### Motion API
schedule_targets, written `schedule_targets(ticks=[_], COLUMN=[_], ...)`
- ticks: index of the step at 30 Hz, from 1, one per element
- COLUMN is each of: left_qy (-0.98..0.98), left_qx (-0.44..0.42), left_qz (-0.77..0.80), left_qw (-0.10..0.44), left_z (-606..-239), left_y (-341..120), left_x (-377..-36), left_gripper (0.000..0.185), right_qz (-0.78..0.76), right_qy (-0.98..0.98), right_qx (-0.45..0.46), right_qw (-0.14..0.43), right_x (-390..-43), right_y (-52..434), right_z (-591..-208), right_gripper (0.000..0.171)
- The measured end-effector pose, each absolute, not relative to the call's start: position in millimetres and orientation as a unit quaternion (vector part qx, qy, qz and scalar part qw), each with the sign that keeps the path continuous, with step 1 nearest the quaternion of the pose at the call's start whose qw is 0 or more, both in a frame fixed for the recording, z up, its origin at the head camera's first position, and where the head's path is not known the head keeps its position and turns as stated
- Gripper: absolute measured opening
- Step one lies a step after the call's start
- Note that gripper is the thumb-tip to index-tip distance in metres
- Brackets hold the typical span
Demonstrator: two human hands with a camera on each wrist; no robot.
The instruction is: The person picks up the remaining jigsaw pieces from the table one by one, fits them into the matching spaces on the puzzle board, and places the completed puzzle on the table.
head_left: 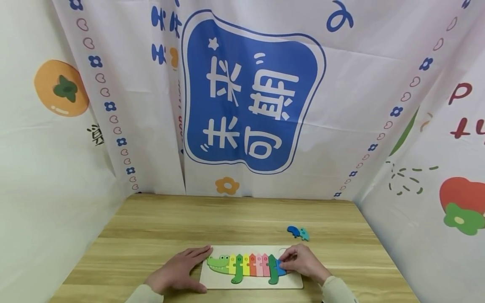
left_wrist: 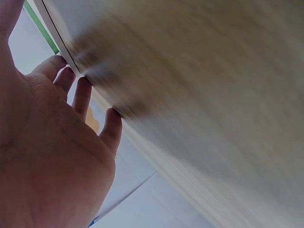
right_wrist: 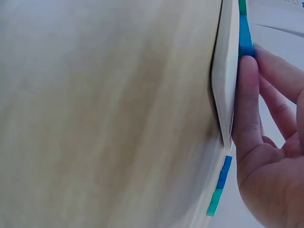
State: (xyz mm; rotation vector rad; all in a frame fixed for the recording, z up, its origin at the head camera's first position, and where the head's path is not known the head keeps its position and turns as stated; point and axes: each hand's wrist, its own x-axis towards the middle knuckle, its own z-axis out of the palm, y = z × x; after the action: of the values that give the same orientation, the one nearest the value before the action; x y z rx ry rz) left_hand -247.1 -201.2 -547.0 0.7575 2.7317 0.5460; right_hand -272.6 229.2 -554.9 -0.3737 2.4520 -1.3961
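Note:
A pale puzzle board (head_left: 293,282) lies near the table's front edge and holds a crocodile made of coloured pieces (head_left: 246,266). My left hand (head_left: 182,269) lies flat at the board's left end, its fingers (left_wrist: 81,95) straight against the edge. My right hand (head_left: 301,261) is at the board's right end, fingertips pressing on a blue piece (head_left: 279,266) at the crocodile's tail side. In the right wrist view the thumb (right_wrist: 247,104) lies along the board's edge (right_wrist: 228,71) below the blue piece (right_wrist: 244,33).
A loose blue and teal piece (head_left: 298,232) (right_wrist: 219,185) lies on the wooden table (head_left: 151,227) behind the board, to the right. Printed cloth (head_left: 250,97) hangs close around the table at the back and on both sides.

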Motion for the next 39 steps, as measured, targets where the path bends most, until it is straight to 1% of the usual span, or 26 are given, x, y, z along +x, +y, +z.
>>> schedule_targets(ticks=[14,23,31,35,39], left_qy=[0.938,0.939,0.939,0.939,0.939], left_qx=[0.260,0.254,0.255,0.255,0.255], left_qz=[0.192,0.192,0.191,0.189,0.190], left_qw=[0.125,0.129,0.132,0.131,0.132], left_z=[-546.7,-544.6,-547.7,-548.3,-548.0], left_y=[-199.6,-200.9,-201.6,-201.8,-201.5], left_x=[-248.7,-248.5,-248.1,-248.1,-248.5], left_gripper=[0.111,0.111,0.110,0.110,0.110], right_qz=[-0.467,-0.458,-0.441,-0.423,-0.402], right_qy=[0.863,0.867,0.868,0.880,0.899], right_qx=[-0.124,-0.128,-0.167,-0.172,-0.149], right_qw=[0.146,0.150,0.155,0.133,0.084], right_x=[-272.1,-275.1,-277.5,-281.5,-289.1], right_y=[228.5,227.0,232.6,239.8,250.9], right_z=[-550.2,-551.1,-548.3,-544.6,-542.4], right_gripper=[0.020,0.019,0.023,0.022,0.019])
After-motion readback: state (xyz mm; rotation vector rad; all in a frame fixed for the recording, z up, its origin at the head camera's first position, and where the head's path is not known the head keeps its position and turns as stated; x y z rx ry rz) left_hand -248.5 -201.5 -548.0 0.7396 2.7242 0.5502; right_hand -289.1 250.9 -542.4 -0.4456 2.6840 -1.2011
